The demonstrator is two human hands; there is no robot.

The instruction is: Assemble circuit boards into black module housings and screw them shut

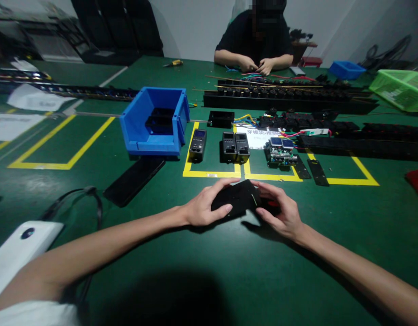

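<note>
My left hand (pixel 204 206) is closed around a black plastic case (pixel 234 200), thumb on the near side and fingers along the far edge. My right hand (pixel 283 213) curls about the right end of the same case, a fingertip at its upper corner. Something dark with a bit of red lies within the right fingers; I cannot make out what it is. Beyond the hands stand a black module with a small display (pixel 197 145), a pair of black module housings (pixel 235 147) and green circuit boards with two small screens (pixel 280 151).
A blue bin (pixel 151 145) holding black parts stands left of centre, a phone-like black slab (pixel 134 181) before it. Long black rails (pixel 287 100) with wires lie across the back. Opposite, a person (pixel 253 45) works with both hands. A white device (pixel 24 240) sits near my left arm.
</note>
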